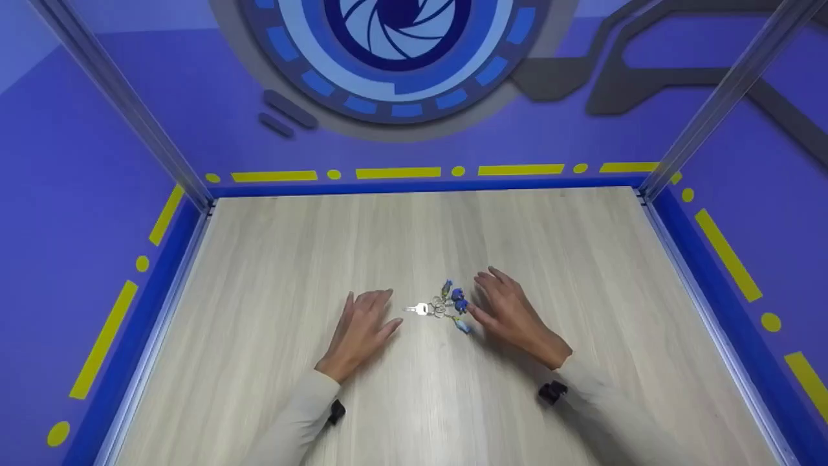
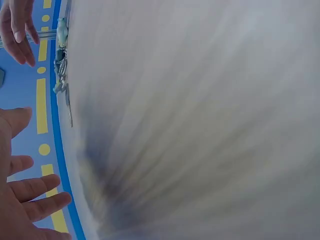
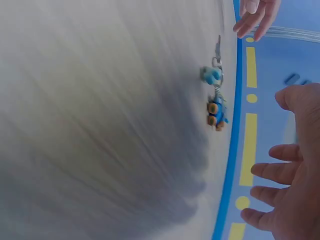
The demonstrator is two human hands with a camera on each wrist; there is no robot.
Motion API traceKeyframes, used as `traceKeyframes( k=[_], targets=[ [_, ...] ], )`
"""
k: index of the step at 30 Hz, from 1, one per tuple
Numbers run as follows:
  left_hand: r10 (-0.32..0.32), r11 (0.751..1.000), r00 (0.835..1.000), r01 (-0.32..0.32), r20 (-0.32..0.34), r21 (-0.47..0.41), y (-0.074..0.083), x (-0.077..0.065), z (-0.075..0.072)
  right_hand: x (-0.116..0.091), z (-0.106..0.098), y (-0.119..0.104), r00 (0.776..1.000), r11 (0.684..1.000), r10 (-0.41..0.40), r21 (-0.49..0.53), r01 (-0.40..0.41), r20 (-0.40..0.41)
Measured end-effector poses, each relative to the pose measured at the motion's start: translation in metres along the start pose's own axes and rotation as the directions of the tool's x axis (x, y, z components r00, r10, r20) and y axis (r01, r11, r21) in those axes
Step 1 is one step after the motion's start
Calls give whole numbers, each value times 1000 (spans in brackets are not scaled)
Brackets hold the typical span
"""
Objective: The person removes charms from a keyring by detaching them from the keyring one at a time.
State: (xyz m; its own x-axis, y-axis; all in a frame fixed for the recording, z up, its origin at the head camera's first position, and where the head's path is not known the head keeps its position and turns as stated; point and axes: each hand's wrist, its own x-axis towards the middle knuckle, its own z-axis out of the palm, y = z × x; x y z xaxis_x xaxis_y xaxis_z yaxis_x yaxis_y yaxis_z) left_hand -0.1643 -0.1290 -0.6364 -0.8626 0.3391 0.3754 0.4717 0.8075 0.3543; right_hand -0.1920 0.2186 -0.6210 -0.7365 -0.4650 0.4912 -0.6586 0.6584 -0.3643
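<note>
A silver key [image 1: 419, 309] lies on the wooden table between the two hands, its tip pointing left. Its metal rings [image 1: 438, 307] join it to several small figure charms: blue ones [image 1: 459, 300] on the right, a light blue one [image 1: 462, 325] nearer the person, and a greyish one [image 1: 447, 288] farther off. My left hand [image 1: 363, 330] hovers left of the key, fingers spread and holding nothing. On the other side, my right hand [image 1: 514, 317] is held with loose fingers, its thumb tip close by the blue charms. In the right wrist view the blue charm [image 3: 217, 113] shows orange-brown parts.
The pale wooden table [image 1: 291, 239] is enclosed by blue panels [image 1: 414, 152] with yellow dashes at the back and sides. Metal posts [image 1: 149, 123] rise at its back corners. Black straps [image 1: 552, 392] sit at the sleeve cuffs.
</note>
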Motion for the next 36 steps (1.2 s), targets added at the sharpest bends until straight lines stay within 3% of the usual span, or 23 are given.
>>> traceKeyframes(
  k=[6,12,18,25,30,36],
  targets=[
    [42,995,998,-46,-43,-83,1,2,15,-3,16,-1,1000,998,-7,60,8,-14],
    [24,989,1000,-26,-13,-148,9,8,20,-1,27,-6,999,994,39,99,-42,30],
    [61,984,998,-62,-8,-166,13,11,27,-2,35,-12,995,990,75,112,-83,72],
    [125,980,991,-132,-54,-148,17,10,37,-2,47,-17,998,985,52,163,-56,29],
    [92,983,994,-100,-58,-153,26,10,49,-8,55,-20,997,977,83,198,-83,8],
    [84,986,985,-104,-152,-128,32,23,63,-4,68,-16,994,975,80,212,-61,-80]
  ],
)
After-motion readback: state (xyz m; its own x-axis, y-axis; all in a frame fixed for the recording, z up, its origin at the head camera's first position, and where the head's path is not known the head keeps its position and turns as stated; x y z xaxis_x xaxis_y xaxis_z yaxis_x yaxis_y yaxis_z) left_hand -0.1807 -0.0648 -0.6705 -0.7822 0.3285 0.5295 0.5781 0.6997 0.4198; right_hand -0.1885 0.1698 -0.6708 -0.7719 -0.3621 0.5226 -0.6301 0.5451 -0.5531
